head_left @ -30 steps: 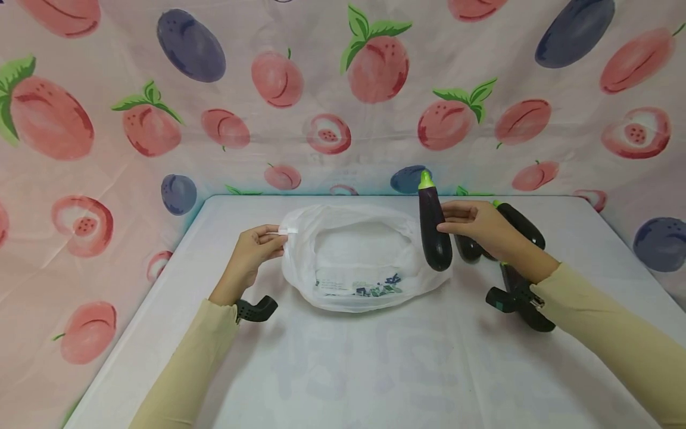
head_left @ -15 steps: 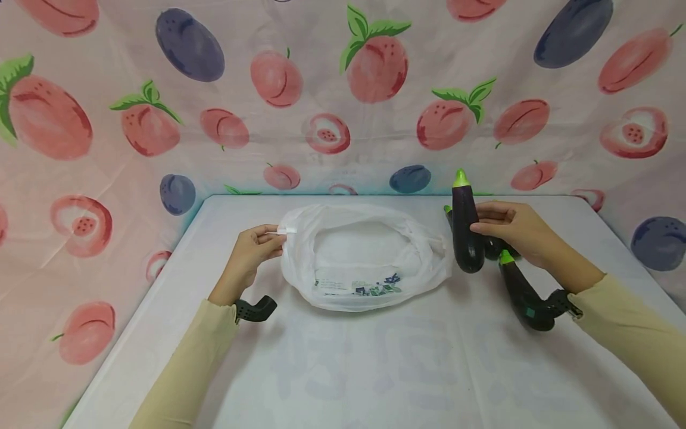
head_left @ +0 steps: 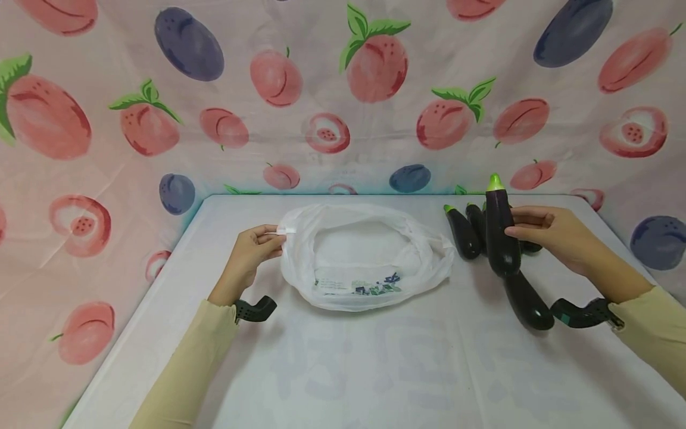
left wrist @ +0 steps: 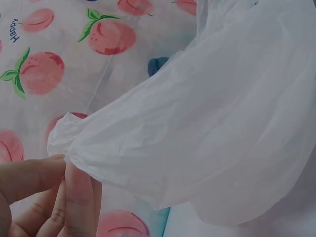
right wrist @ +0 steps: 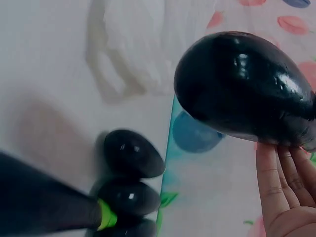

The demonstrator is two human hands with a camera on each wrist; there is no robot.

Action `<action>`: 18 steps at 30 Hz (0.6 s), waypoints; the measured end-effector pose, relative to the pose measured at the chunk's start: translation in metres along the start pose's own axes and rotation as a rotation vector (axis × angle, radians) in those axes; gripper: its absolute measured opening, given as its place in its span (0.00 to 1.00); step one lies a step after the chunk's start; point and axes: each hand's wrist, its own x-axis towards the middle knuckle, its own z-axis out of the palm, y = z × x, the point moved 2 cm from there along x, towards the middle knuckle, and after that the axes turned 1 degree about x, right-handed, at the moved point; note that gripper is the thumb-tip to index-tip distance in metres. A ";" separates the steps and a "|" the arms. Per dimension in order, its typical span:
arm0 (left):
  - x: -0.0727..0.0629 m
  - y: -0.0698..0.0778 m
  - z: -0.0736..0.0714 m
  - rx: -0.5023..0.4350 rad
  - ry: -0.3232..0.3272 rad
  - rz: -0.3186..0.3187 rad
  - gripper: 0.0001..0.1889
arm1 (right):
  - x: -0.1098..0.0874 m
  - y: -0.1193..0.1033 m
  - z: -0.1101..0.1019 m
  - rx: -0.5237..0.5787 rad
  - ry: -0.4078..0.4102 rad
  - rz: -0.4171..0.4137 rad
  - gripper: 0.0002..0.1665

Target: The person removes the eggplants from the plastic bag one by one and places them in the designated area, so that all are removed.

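A white plastic bag (head_left: 300, 268) stands on the table with its mouth spread wide and printing on its inner wall. My left hand (head_left: 254, 253) pinches the bag's left edge; the left wrist view shows thumb and fingertips gathering the film (left wrist: 69, 153). My right hand (head_left: 557, 235) holds a dark eggplant (head_left: 502, 232) with a bright green stem end, upright above the table, well right of the bag. In the right wrist view the held eggplant (right wrist: 242, 84) looms large, fingers on its underside. Below it in the head view lies another eggplant (head_left: 530, 304), its top end hidden.
Several more eggplants (head_left: 462, 232) lie together at the back right, partly hidden behind the held one. A white table (head_left: 364, 369) runs back to a wall cloth (head_left: 375, 143) printed with fruit. Black wrist cameras (head_left: 581, 313) stick out near both cuffs.
My right hand has carried the eggplant rightward, from over the bag's right rim to over the other eggplants. My left hand and the bag have stayed put.
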 end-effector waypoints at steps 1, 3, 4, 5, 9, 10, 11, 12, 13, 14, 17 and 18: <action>0.000 0.000 0.000 -0.002 -0.001 0.001 0.21 | -0.001 0.002 -0.002 -0.012 0.003 0.005 0.22; 0.000 0.000 0.000 -0.006 -0.004 0.003 0.22 | -0.003 0.007 -0.007 -0.028 -0.003 0.001 0.20; 0.000 0.000 0.000 -0.007 -0.005 0.004 0.22 | -0.004 0.009 -0.009 -0.042 -0.005 0.000 0.20; 0.000 0.000 0.000 -0.007 -0.005 0.004 0.22 | -0.005 0.011 -0.011 -0.052 -0.011 -0.001 0.20; 0.000 0.000 0.000 -0.006 -0.007 0.001 0.22 | -0.006 0.019 -0.019 -0.081 -0.038 0.006 0.23; 0.000 0.000 0.000 -0.006 -0.007 0.002 0.22 | -0.007 0.021 -0.021 -0.093 -0.048 0.012 0.24; 0.000 0.000 0.000 -0.006 -0.007 0.002 0.22 | -0.008 0.023 -0.023 -0.104 -0.059 0.015 0.25; 0.000 0.000 0.000 -0.007 -0.008 0.003 0.22 | -0.008 0.025 -0.024 -0.114 -0.066 0.019 0.26; 0.000 0.000 0.000 -0.008 -0.009 0.003 0.22 | -0.009 0.026 -0.026 -0.123 -0.073 0.020 0.26; 0.000 0.000 0.000 -0.009 -0.009 0.003 0.22 | -0.010 0.028 -0.027 -0.131 -0.082 0.022 0.26; 0.001 -0.001 0.000 -0.012 -0.008 0.002 0.22 | -0.011 0.034 -0.032 -0.155 -0.108 0.038 0.28; 0.001 -0.001 0.000 -0.012 -0.008 0.002 0.22 | -0.011 0.036 -0.034 -0.169 -0.111 0.047 0.29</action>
